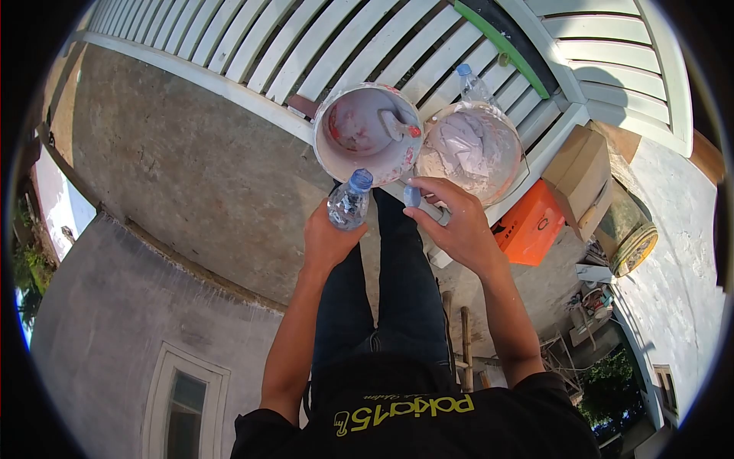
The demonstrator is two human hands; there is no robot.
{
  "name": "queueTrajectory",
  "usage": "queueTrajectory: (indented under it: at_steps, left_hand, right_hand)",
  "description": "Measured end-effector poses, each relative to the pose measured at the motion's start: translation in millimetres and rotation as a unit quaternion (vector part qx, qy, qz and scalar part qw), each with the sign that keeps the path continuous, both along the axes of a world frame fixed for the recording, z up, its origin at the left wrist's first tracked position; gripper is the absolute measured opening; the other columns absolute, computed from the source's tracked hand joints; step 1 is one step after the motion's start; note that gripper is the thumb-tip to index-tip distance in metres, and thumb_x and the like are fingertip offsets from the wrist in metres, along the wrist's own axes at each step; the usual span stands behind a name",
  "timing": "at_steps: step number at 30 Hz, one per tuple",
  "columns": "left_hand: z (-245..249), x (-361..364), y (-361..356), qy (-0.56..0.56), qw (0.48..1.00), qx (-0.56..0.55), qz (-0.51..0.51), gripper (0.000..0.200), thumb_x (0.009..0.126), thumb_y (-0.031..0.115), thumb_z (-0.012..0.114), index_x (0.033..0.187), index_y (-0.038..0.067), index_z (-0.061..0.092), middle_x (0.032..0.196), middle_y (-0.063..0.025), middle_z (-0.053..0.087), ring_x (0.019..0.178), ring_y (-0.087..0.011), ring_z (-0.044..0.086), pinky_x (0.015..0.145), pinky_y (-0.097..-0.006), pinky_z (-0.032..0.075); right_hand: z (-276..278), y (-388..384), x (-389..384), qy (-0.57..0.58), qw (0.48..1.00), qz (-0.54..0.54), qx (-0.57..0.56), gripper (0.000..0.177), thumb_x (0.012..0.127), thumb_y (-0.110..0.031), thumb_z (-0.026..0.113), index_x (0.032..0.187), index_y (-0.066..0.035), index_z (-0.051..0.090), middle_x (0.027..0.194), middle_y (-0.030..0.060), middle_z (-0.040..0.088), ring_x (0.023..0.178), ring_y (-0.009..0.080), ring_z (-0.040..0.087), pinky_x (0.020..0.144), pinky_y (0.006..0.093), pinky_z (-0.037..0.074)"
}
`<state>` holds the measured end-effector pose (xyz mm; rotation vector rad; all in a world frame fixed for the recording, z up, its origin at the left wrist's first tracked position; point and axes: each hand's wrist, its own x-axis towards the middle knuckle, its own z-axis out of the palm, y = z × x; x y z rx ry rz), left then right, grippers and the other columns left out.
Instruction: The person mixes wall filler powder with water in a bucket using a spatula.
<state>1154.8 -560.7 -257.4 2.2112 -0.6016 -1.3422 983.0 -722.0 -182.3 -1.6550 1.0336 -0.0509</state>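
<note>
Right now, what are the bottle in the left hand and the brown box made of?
The bottle is probably glossy plastic: it's see-through, with bright glints. The brown box seems to be matte cardboard, with flat, dull tan sides and straight edges.

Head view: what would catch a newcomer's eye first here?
Probably the clear bottle in the left hand, and the small bluish piece pinched in the right hand. Just beyond them is a red-stained bucket. A vivid orange container stands off to the right.
</note>
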Motion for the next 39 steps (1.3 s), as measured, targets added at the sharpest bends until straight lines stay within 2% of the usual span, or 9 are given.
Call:
queueTrajectory:
  at_steps: [18,27,30,33,36,39]
  left_hand:
    - [4,-1,-6,0.012,1.000,0.005,-0.011,0.048,0.064,0.018,0.084,0.105,0.001,0.065,0.095,-0.0176,0.073,0.092,-0.0357,0.071,0.081,-0.0438,0.054]
    - [6,-2,-2,0.036,0.996,-0.061,-0.052,0.047,0.064,0.016,0.086,0.104,0.003,0.064,0.093,-0.0163,0.071,0.091,-0.0368,0.069,0.079,-0.0438,0.054]
    - [6,-2,-1,0.033,0.990,-0.091,-0.105,0.049,0.063,0.017,0.088,0.104,0.003,0.064,0.094,-0.0157,0.069,0.091,-0.0379,0.068,0.078,-0.0445,0.053]
    - [4,0,2,0.026,0.981,-0.115,-0.153,0.051,0.062,0.018,0.089,0.104,0.004,0.063,0.096,-0.0148,0.068,0.093,-0.0381,0.066,0.080,-0.0452,0.052]
    - [-5,1,11,0.021,0.974,-0.127,-0.186,0.053,0.061,0.019,0.089,0.105,0.004,0.063,0.099,-0.0136,0.067,0.094,-0.0374,0.066,0.082,-0.0454,0.052]
    - [-5,3,14,0.022,0.966,-0.132,-0.221,0.054,0.060,0.018,0.088,0.106,0.005,0.063,0.099,-0.0128,0.067,0.096,-0.0364,0.065,0.084,-0.0454,0.051]
  right_hand:
    - [-2,-1,-4,-0.003,1.000,-0.005,0.002,0.041,0.086,-0.014,0.078,0.123,-0.003,0.065,0.112,0.0139,0.070,0.092,0.0232,0.066,0.084,0.0341,0.053]
    - [6,-3,3,-0.052,0.999,-0.005,-0.010,0.039,0.084,-0.007,0.078,0.121,-0.001,0.067,0.117,0.0152,0.069,0.105,0.0254,0.068,0.090,0.0352,0.054]
    - [10,-5,7,-0.073,0.997,0.036,-0.016,0.033,0.087,-0.009,0.074,0.119,-0.002,0.067,0.118,0.0148,0.068,0.105,0.0336,0.067,0.091,0.0387,0.054]
    - [10,-1,5,-0.064,0.995,0.079,-0.006,0.037,0.084,-0.006,0.077,0.119,-0.005,0.068,0.119,0.0134,0.069,0.107,0.0299,0.068,0.089,0.0359,0.056]
    - [10,-1,-2,-0.090,0.986,0.137,0.005,0.033,0.083,-0.005,0.076,0.115,-0.006,0.069,0.120,0.0113,0.069,0.104,0.0299,0.069,0.089,0.0370,0.057]
    - [14,3,-7,-0.102,0.981,0.166,0.008,0.029,0.085,-0.003,0.071,0.114,-0.003,0.068,0.119,0.0135,0.068,0.102,0.0330,0.068,0.086,0.0395,0.057]
